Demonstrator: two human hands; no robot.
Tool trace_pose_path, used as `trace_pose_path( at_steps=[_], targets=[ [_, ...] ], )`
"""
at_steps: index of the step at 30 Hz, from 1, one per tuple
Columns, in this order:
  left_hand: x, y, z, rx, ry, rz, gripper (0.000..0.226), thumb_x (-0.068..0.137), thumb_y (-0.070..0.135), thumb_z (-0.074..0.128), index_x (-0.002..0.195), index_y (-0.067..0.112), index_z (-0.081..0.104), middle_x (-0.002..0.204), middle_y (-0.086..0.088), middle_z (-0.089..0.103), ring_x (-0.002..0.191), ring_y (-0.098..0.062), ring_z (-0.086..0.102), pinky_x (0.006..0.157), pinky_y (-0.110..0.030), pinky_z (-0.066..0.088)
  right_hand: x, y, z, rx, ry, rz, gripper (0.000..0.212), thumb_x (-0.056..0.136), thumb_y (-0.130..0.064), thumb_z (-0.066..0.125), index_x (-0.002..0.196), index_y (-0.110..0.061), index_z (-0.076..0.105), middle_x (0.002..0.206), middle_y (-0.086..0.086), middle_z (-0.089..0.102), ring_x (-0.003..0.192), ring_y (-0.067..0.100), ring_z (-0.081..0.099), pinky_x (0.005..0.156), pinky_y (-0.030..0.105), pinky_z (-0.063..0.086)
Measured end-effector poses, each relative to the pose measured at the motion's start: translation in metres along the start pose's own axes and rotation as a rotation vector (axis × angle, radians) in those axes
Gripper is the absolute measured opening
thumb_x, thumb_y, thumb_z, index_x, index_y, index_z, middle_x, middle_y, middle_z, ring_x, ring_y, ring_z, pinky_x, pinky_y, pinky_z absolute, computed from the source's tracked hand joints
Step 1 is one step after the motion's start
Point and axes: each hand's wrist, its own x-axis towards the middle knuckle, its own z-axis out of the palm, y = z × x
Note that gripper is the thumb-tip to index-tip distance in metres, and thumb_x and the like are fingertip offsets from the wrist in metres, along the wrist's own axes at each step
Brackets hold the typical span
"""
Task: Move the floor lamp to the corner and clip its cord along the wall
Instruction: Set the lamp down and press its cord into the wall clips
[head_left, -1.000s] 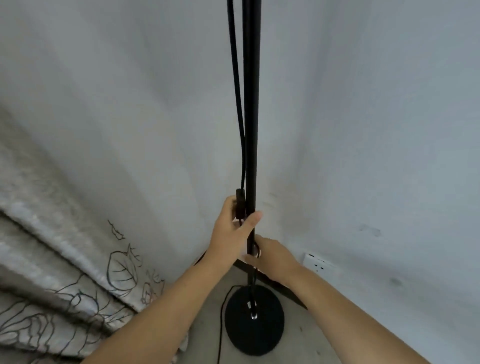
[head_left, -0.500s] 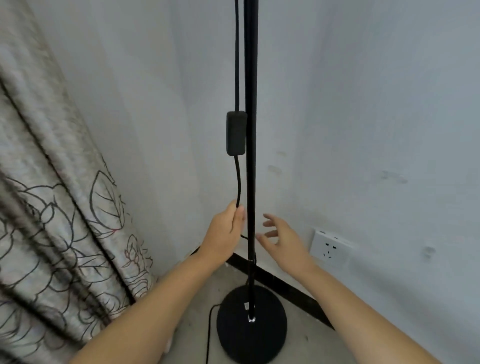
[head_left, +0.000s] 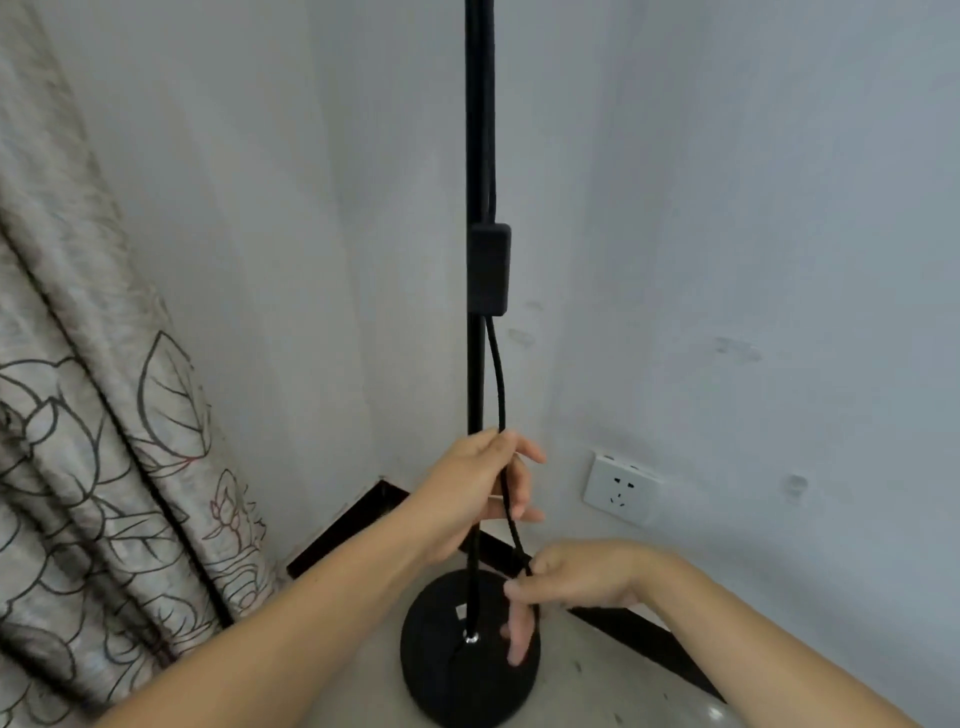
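Observation:
The black floor lamp stands in the room corner, its thin pole rising out of the top of the view from a round black base on the floor. A black cord hangs beside the pole, with a boxy inline switch on it. My left hand is closed around the cord just in front of the pole. Lower down, my right hand pinches the same cord above the base.
A white wall socket sits low on the right wall. A black skirting board runs along both walls. A leaf-patterned curtain hangs at the left, close to the lamp.
My left hand has shifted from left of the pole to the cord in front of it. My right hand, open before, dropped lower and closed on the cord. The switch swung right of the pole.

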Motion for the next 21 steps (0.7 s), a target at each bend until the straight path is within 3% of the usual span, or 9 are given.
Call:
trace_pose_path(
  at_steps=[2, 4, 7, 10, 12, 15, 18, 21],
  targets=[
    [0.007, -0.004, 0.010, 0.053, 0.072, 0.093, 0.034, 0.100, 0.026, 0.031, 0.093, 0.008, 0.060, 0.056, -0.002, 0.054, 0.050, -0.015, 0.051, 0.067, -0.033, 0.058, -0.030, 0.010, -0.009, 0.131, -0.046, 0.016, 0.044, 0.101, -0.036, 0.032, 0.087, -0.018, 0.071, 0.083, -0.007, 0.076, 0.099, 0.006, 0.067, 0.099, 0.024, 0.039],
    [0.014, -0.001, 0.025, 0.044, 0.129, 0.187, 0.033, 0.100, 0.023, 0.032, 0.090, 0.008, 0.060, 0.053, 0.001, 0.051, 0.048, -0.016, 0.050, 0.061, -0.030, 0.057, -0.065, 0.014, -0.020, 0.187, 0.000, -0.027, 0.045, 0.100, -0.035, 0.036, 0.075, -0.025, 0.072, 0.060, -0.010, 0.072, 0.079, 0.005, 0.069, 0.089, 0.022, 0.046],
    [0.026, 0.015, 0.050, 0.025, 0.158, 0.317, 0.033, 0.100, 0.021, 0.031, 0.085, 0.012, 0.059, 0.046, 0.007, 0.046, 0.041, -0.010, 0.045, 0.059, -0.032, 0.058, -0.119, 0.005, -0.033, 0.328, 0.096, -0.131, 0.038, 0.094, -0.038, 0.044, 0.079, -0.014, 0.069, 0.042, -0.008, 0.058, 0.046, 0.006, 0.063, 0.066, 0.023, 0.057],
    [0.041, 0.032, 0.070, -0.109, 0.125, 0.354, 0.033, 0.100, 0.020, 0.029, 0.087, 0.011, 0.058, 0.046, 0.007, 0.045, 0.041, -0.012, 0.044, 0.059, -0.030, 0.057, -0.169, -0.009, -0.038, 0.441, 0.207, -0.239, 0.038, 0.096, -0.037, 0.046, 0.081, -0.009, 0.067, 0.035, -0.011, 0.046, 0.025, 0.001, 0.044, 0.040, 0.018, 0.049],
    [0.050, 0.038, 0.081, -0.195, 0.079, 0.366, 0.033, 0.100, 0.020, 0.030, 0.089, 0.010, 0.059, 0.050, 0.006, 0.051, 0.045, -0.013, 0.052, 0.063, -0.031, 0.058, -0.197, -0.015, -0.041, 0.483, 0.316, -0.269, 0.036, 0.096, -0.034, 0.046, 0.081, -0.009, 0.066, 0.034, -0.010, 0.043, 0.021, -0.001, 0.033, 0.033, 0.012, 0.037],
    [0.063, 0.034, 0.086, -0.139, 0.090, 0.324, 0.031, 0.099, 0.019, 0.036, 0.090, 0.010, 0.064, 0.075, -0.004, 0.061, 0.068, -0.012, 0.064, 0.069, -0.031, 0.060, -0.211, -0.014, -0.048, 0.414, 0.614, -0.210, 0.033, 0.094, -0.031, 0.049, 0.078, -0.007, 0.064, 0.034, -0.005, 0.042, 0.021, 0.003, 0.024, 0.033, 0.012, 0.030],
    [0.077, 0.017, 0.077, -0.010, 0.250, 0.209, 0.029, 0.098, 0.016, 0.038, 0.093, 0.009, 0.065, 0.080, -0.006, 0.053, 0.068, -0.015, 0.059, 0.069, -0.029, 0.059, -0.179, -0.005, -0.053, 0.307, 0.830, -0.021, 0.016, 0.095, -0.016, 0.051, 0.092, -0.005, 0.062, 0.053, 0.000, 0.052, 0.035, 0.010, 0.041, 0.039, 0.023, 0.043],
    [0.088, -0.004, 0.070, 0.059, 0.301, 0.169, 0.029, 0.098, 0.014, 0.039, 0.093, 0.005, 0.065, 0.074, -0.005, 0.051, 0.067, -0.017, 0.057, 0.066, -0.025, 0.058, -0.124, -0.001, -0.054, 0.221, 0.824, 0.075, 0.023, 0.093, -0.019, 0.054, 0.115, -0.015, 0.056, 0.072, 0.001, 0.061, 0.052, 0.009, 0.055, 0.048, 0.022, 0.050]
  ],
)
